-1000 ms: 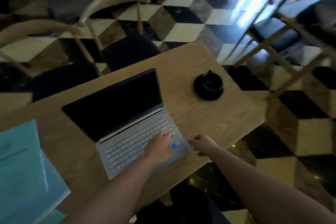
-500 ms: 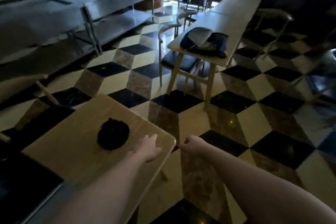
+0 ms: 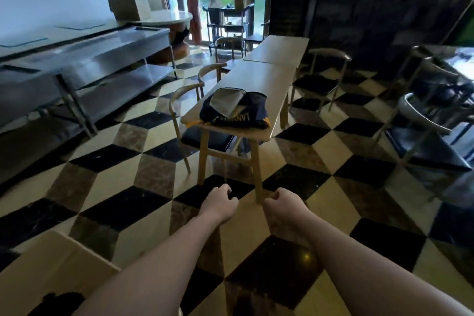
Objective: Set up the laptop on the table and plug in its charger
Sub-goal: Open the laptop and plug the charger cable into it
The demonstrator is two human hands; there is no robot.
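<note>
Open checkered floor (image 3: 143, 202) lies ahead; the long table (image 3: 259, 77) and chairs (image 3: 195, 120) block beyond.

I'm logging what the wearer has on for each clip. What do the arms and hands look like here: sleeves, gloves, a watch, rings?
Both forearms are bare right down to the frame's edge: no sleeves show. The left hand and right hand wear no gloves, and no watch or bracelet shows on either wrist. Rings cannot be told; the fingers are curled away from the camera.
</note>
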